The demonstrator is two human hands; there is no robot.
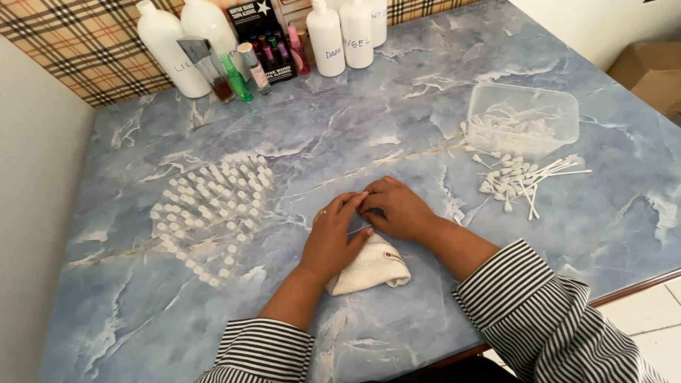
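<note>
My left hand (333,234) and my right hand (399,209) meet fingertip to fingertip at the middle of the blue marbled table (340,135). Between them they pinch a thin white stick-like part (360,228); its tip is hidden by the fingers. A folded white cloth (370,269) lies just under my wrists. To the left, rows of small clear vials with white caps (209,209) stand on the table. Loose white sprayer stems (521,181) lie in a heap to the right.
A clear plastic tub (523,119) with more white stems sits at the right. Large white bottles (340,35), small coloured bottles (241,71) and a dark box stand along the back by the plaid wall. A cardboard box (649,71) is off the table's right corner.
</note>
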